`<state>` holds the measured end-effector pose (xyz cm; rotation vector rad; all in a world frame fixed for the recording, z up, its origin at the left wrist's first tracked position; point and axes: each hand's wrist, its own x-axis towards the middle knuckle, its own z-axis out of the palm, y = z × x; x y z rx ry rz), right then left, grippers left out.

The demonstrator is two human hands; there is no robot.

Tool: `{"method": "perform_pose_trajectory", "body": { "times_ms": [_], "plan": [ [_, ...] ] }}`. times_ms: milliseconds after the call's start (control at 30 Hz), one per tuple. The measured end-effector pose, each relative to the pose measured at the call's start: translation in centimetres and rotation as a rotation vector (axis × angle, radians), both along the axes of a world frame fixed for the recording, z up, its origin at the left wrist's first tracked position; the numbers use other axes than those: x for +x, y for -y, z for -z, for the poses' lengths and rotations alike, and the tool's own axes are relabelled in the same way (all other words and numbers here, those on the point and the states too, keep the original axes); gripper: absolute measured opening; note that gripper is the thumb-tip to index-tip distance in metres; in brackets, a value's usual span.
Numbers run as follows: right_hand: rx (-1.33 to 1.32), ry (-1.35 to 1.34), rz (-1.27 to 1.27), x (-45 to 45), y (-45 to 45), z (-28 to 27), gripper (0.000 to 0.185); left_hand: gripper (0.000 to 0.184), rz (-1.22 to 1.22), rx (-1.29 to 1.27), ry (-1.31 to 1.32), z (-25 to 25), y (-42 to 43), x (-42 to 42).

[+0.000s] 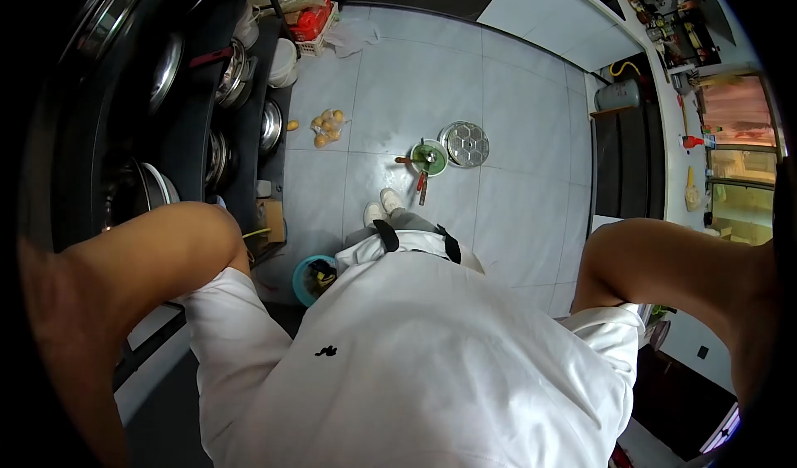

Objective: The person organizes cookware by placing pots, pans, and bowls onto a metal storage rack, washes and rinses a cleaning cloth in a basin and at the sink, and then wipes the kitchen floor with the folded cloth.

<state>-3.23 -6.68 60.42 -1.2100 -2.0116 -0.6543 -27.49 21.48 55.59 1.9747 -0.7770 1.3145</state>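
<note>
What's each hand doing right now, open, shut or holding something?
Left hand: out of view, so can't tell; only the bent left arm shows.
Right hand: can't tell either; only the right arm shows.

Both hands are out of view, the arms [158,248] cut off at the sides

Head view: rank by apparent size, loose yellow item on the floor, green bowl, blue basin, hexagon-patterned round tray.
1. Blue basin and hexagon-patterned round tray: too alike to rank; shirt partly hides the basin
2. Green bowl
3. Loose yellow item
</note>
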Motion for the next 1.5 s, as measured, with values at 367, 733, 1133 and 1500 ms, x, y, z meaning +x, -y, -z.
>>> {"method": "perform_pose_trajectory", "body": {
  "times_ms": [367,733,1133,1500],
  "plan": [
    [-0.079,0.022,0.056,-2.7,0.2,-1.2,0.016,0.045,-0.007,0.016,-0.024,0.4,-0.6,-3.7],
    [-0.139,-0.029,0.289,1.0,3.7,2.0,0.013,0.044,-0.187,-0.037,0.017,4.5,-2.9,-6.8],
    [-0.138,-0.109,0.275,2.7,5.4,4.6,0.011,0.043,-0.226,-0.070,0.083,6.6,-1.5,-4.9],
    [-0.066,-0.671,-0.801,-0.3,0.6,5.5,0.020,0.014,0.254,-0.296,-0.072,2.6,5.4,1.1]
  ]
}}
